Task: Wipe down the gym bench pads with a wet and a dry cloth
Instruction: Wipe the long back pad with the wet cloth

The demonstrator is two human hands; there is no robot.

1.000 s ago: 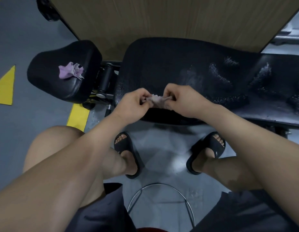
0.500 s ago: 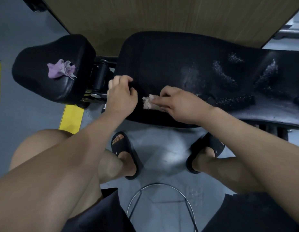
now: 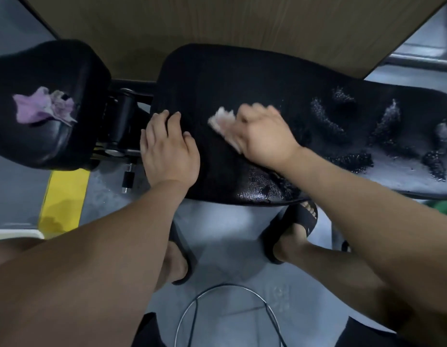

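Left hand [image 3: 169,149] rests flat, fingers straight, on bench pad [image 3: 242,78] — right hand [image 3: 262,134] presses pale cloth [image 3: 222,123] under curled fingers; purple cloth [image 3: 44,106] on seat pad [image 3: 42,61]

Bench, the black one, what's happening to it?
A person is cleaning it. Their right hand holds a pale cloth down on the long pad, and the hand is blurred from wiping. Their left hand rests flat on the pad's end. Wet streaks show further along the pad. A purple cloth lies on the smaller pad.
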